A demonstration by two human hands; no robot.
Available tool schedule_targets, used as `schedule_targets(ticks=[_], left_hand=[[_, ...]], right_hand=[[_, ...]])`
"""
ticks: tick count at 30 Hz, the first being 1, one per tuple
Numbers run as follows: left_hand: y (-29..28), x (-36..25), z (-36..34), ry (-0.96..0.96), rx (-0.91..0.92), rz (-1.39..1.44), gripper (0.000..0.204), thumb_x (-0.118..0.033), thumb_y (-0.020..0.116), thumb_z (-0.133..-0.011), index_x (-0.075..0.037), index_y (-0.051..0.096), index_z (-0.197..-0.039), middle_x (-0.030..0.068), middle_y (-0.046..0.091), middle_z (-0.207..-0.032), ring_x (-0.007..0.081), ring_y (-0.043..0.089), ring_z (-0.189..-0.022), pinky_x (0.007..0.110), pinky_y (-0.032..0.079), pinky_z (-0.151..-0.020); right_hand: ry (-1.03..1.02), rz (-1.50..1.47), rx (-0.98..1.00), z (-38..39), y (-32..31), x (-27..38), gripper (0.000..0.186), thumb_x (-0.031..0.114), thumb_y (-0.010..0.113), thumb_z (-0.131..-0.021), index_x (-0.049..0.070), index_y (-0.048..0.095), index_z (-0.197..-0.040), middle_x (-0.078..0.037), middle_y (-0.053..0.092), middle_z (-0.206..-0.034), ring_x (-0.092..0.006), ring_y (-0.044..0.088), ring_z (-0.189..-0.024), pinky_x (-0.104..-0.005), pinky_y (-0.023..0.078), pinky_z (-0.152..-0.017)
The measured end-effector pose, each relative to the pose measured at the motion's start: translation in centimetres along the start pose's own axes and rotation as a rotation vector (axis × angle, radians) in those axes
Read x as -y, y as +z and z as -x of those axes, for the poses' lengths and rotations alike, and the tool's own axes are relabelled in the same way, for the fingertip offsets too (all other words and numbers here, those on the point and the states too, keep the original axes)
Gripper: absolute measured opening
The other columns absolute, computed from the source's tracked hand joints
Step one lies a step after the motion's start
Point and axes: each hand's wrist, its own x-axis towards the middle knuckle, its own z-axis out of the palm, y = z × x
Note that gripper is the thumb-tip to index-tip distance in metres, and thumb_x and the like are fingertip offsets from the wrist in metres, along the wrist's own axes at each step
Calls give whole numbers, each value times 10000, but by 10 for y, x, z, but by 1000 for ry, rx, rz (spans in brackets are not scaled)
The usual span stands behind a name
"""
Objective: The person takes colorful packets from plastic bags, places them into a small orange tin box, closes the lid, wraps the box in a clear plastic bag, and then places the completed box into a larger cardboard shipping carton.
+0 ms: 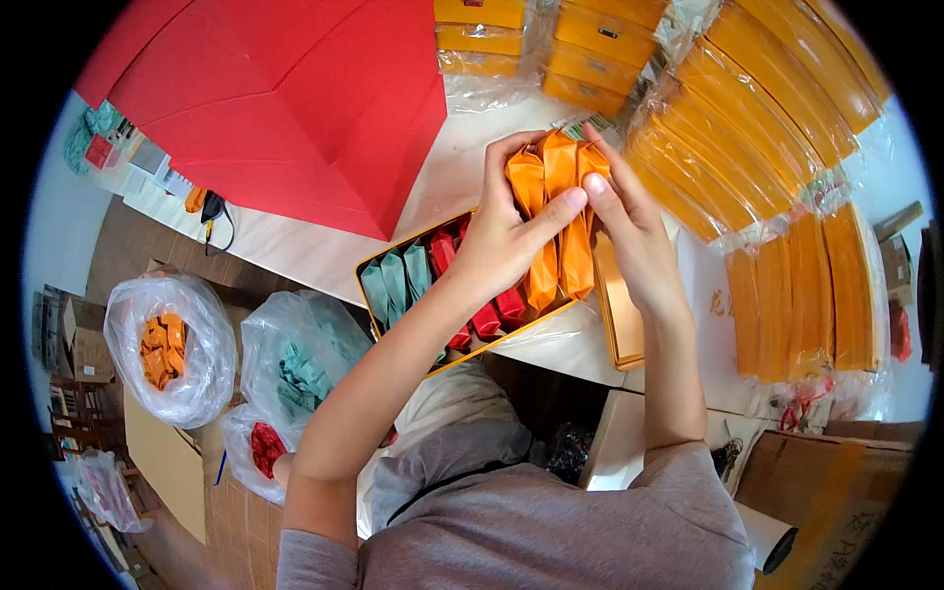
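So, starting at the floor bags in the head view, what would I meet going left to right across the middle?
Clear bag of loose orange pouches → clear bag of loose teal pouches → row of teal pouches → row of red pouches → held orange pouches → plastic-wrapped orange boxes.

Heather-grey, short-sleeved shirt of soft knit cloth [560,536], with fine creases across the body. Left sleeve [317,562] and right sleeve [693,487]: plain grey, loosely cut, ending near the elbow in a straight hem. Lap: grey cloth [438,467], its garment indistinct, bordered by a dark fold. Left hand [503,231] and right hand [639,226]: ungloved; thumbnails short, rounded. Forearms: uncovered.
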Motion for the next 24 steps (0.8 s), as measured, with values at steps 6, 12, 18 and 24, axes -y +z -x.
schedule_targets(ticks=[6, 12, 18, 24], left_hand=[[-8, 35, 2, -31, -84, 39, 589, -247, 642, -896, -14, 273, -1293, 171, 443, -1241, 233, 440, -1207, 341, 371, -1011], [-19, 32, 27, -6, 5, -944, 626, -399, 577, -903, 38, 343, -1286, 245, 438, -1219, 366, 430, -1142, 442, 320, -1019], [-40, 33, 38, 63, -60, -1109, 471, -389, 580, -888, -2, 527, -1152, 142, 503, -1159, 327, 433, -1054, 422, 337, -938], [-43, 29, 39, 44, -124, -990, 369, -315, 564, -905, -27, 528, -1133, 144, 552, -1093, 312, 459, -1015, 419, 334, -938]], right_hand=[[83, -69, 82, -16, 2, -28, 526, 291, 549, -957, 128, 381, -1428, 28, 522, -827, -43, 442, -677, -194, 376, -575], [212, -15, 120, -13, -6, -47, 497, 291, 566, -948, 97, 442, -1389, 32, 528, -848, -52, 438, -685, -200, 395, -624], [162, 92, 142, -10, 1, -58, 434, 287, 594, -929, 94, 531, -1312, -26, 557, -980, -44, 466, -641, -206, 411, -536], [80, 64, 95, -3, 17, -45, 408, 276, 606, -919, 79, 556, -1274, -41, 585, -966, -65, 495, -624, -211, 437, -558]])
